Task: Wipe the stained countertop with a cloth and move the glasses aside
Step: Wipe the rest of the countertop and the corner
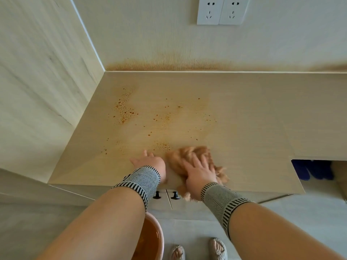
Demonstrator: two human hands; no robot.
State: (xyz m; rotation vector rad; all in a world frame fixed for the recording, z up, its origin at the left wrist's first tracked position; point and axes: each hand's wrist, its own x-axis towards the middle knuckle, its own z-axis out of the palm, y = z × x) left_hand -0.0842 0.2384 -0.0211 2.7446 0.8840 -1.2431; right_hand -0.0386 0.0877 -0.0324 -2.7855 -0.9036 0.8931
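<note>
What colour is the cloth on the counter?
The cloth is orange-tan, best seen in the head view, under the right hand.

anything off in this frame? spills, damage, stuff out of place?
Yes. Orange-brown droplets and smears spatter the countertop, mostly back left. A matching brown band stains the wall's base, looking soaked in. No glasses visible.

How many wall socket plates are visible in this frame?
2. Both are on the back wall above the countertop, touching side by side: the left socket plate and the right socket plate. Their tops are cut off by the frame edge; more could lie out of view.
</note>
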